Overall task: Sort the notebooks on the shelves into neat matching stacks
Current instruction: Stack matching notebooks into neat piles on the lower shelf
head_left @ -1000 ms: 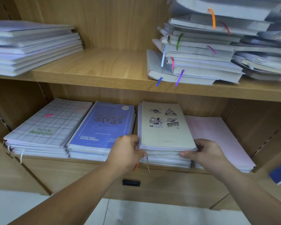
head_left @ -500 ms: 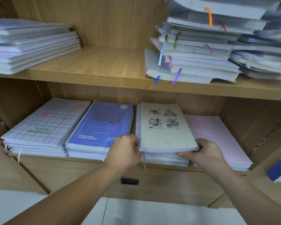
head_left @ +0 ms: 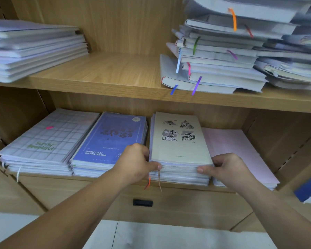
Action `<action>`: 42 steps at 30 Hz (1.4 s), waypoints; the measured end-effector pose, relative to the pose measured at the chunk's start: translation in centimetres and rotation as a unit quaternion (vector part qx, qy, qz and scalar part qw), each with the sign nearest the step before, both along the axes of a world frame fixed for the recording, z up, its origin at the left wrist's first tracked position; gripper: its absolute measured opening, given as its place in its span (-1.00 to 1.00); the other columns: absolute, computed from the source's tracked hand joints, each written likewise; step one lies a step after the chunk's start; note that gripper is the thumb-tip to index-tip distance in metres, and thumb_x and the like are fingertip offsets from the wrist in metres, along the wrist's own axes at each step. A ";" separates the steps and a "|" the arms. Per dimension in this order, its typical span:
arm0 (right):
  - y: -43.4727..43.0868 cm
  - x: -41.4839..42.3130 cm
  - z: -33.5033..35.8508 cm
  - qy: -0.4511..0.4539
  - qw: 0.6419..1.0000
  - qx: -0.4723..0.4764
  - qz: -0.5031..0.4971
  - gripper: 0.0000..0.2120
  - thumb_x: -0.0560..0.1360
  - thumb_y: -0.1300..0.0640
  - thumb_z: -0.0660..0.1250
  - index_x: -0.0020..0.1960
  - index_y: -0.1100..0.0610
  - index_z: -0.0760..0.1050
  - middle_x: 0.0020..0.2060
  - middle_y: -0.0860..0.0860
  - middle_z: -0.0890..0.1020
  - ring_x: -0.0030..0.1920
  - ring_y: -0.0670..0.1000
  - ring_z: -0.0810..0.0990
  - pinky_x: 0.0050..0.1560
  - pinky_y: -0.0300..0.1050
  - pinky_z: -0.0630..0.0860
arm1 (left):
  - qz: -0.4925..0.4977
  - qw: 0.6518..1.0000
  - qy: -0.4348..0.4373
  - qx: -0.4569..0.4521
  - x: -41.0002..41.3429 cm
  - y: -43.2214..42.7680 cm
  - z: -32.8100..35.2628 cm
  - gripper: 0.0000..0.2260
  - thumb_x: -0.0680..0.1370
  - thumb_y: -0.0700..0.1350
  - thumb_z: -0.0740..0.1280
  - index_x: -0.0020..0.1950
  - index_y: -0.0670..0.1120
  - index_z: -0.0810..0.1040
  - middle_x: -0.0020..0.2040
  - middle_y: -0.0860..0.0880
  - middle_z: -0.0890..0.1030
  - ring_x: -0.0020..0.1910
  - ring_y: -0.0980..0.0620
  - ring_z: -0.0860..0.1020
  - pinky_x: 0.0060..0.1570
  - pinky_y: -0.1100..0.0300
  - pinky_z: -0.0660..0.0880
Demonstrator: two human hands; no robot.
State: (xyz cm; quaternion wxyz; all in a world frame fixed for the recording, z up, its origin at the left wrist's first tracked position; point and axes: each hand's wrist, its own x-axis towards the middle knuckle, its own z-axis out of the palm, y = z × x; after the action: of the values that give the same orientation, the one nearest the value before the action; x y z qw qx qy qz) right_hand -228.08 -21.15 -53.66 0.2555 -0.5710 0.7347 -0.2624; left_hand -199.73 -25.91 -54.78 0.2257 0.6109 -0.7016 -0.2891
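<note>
My left grip (head_left: 136,163) and right grip (head_left: 229,170) pinched the beige stack (head_left: 178,151) at its front corners | stiff covers, slippery layers; I judged a two-sided hold safest.

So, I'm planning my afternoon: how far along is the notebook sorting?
Done: on the lower shelf, the grid-patterned white stack, the blue-covered stack and the pale pink stack look sorted. In hand: the left hand and right hand grip the front corners of the beige space-print stack. Left: the jumbled pile of ribbon-marked notebooks on the upper shelf, right side.
</note>
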 end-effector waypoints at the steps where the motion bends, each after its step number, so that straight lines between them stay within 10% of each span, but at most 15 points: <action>1: -0.2 -0.2 0.0 0.007 1.000 0.010 -0.001 -0.41 0.22 -0.17 0.67 -0.39 0.19 0.36 -0.46 0.04 0.27 -0.41 0.02 0.22 -0.37 -0.13 0.13 | -0.004 1.000 -0.003 0.007 0.0 -0.1 0.2 -0.54 0.36 0.09 0.65 -0.32 -0.17 0.46 -0.43 -0.15 0.52 -0.39 -0.13 0.68 -0.37 0.02 0.58; 14: -0.8 -0.8 0.5 0.109 0.992 0.012 0.059 -0.36 0.32 -0.48 0.33 -0.40 0.10 0.32 -0.49 0.01 0.34 -0.42 0.03 0.35 -0.33 -0.10 0.26 | -0.060 0.984 -0.145 -0.082 -0.4 0.0 0.8 -0.53 0.59 0.23 0.36 -0.28 -0.12 0.40 -0.36 -0.09 0.49 -0.36 -0.11 0.51 -0.31 0.07 0.46; 16: -0.9 -1.1 0.3 0.080 0.995 0.006 0.054 -0.38 0.26 -0.51 0.37 -0.08 0.04 0.61 -0.27 0.03 0.60 -0.23 0.05 0.58 -0.23 -0.12 0.39 | -0.065 0.979 -0.149 -0.120 -0.2 0.3 0.7 -0.57 0.57 0.25 0.37 -0.25 -0.04 0.35 -0.35 -0.01 0.46 -0.32 -0.07 0.50 -0.37 0.09 0.37; 19: -0.8 -1.0 0.5 -0.012 0.997 -0.005 0.074 -0.15 0.30 -0.26 0.57 0.53 -0.17 0.36 0.28 -0.15 0.57 0.26 -0.05 0.57 0.20 -0.16 0.49 | -0.082 0.977 -0.132 -0.148 0.1 0.1 0.2 -0.57 0.52 0.29 0.40 -0.23 -0.04 0.43 -0.22 0.04 0.42 -0.23 -0.03 0.48 -0.32 0.13 0.35; 32: -0.6 0.7 -1.0 0.038 0.995 -0.052 0.070 -0.56 0.37 -0.08 0.61 0.24 -0.12 0.66 0.30 -0.17 0.60 0.38 -0.12 0.51 0.43 -0.12 0.41 | -0.070 0.982 -0.075 -0.158 0.5 0.7 -0.8 -0.58 0.46 0.17 0.53 -0.31 -0.12 0.48 -0.31 0.05 0.44 -0.34 0.08 0.41 -0.32 0.09 0.39; 37: -0.3 0.6 -1.2 0.021 0.996 -0.050 0.074 -0.18 0.19 -0.34 0.61 0.37 -0.10 0.50 0.20 -0.22 0.63 0.23 -0.11 0.58 0.26 -0.07 0.53 | -0.035 0.995 -0.062 -0.073 0.9 0.2 -0.4 -0.47 0.30 0.40 0.45 -0.28 -0.07 0.47 -0.37 0.02 0.46 -0.38 0.01 0.42 -0.38 0.11 0.35; 42: -0.8 1.2 -0.9 0.017 0.996 -0.052 0.064 -0.55 0.31 -0.21 0.61 0.07 -0.04 0.57 -0.09 -0.19 0.71 -0.04 -0.17 0.66 -0.09 -0.21 0.56 | -0.018 0.998 -0.053 -0.038 0.4 0.0 0.6 -0.49 0.40 0.26 0.54 -0.34 -0.05 0.33 -0.41 0.04 0.38 -0.42 0.03 0.34 -0.36 0.14 0.30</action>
State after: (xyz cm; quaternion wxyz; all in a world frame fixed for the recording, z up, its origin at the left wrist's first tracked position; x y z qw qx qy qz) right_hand -226.85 -21.95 -54.51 0.2294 -0.6341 0.6861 -0.2731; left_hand -199.35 -25.94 -54.19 0.2056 0.6039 -0.7339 -0.2333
